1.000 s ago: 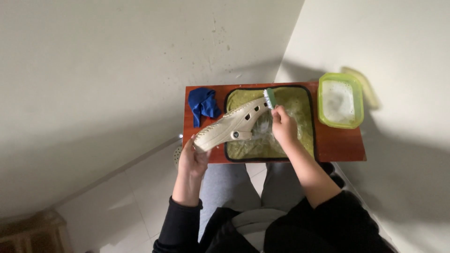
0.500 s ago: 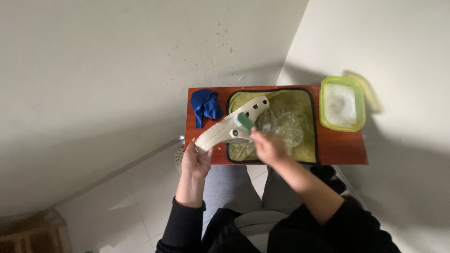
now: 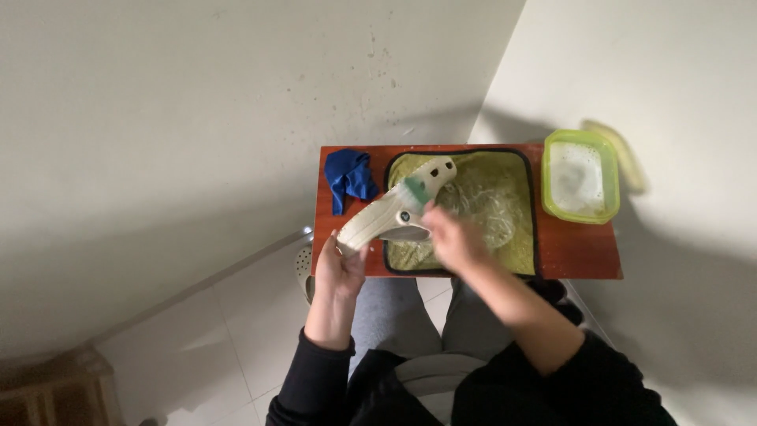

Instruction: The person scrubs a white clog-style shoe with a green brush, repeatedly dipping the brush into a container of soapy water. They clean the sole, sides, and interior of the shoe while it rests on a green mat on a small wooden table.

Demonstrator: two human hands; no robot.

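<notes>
Right hand [image 3: 456, 238] has drawn the green brush [image 3: 415, 190] back along the shoe, scrubbing mid-stroke | left hand [image 3: 344, 264] grips the cream clog's [image 3: 397, 211] heel over the green towel [image 3: 505, 237] | right hand clenched on brush

Lighting dim and even, with a slight greenish cast. Soft shadows fall on the walls behind the table [image 3: 583, 256]; a broad dark band crosses the left wall. Right hand [image 3: 451, 239] is motion-blurred. Overall sharpness low; wide-angle distortion bends the wall lines at the frame edges.
</notes>
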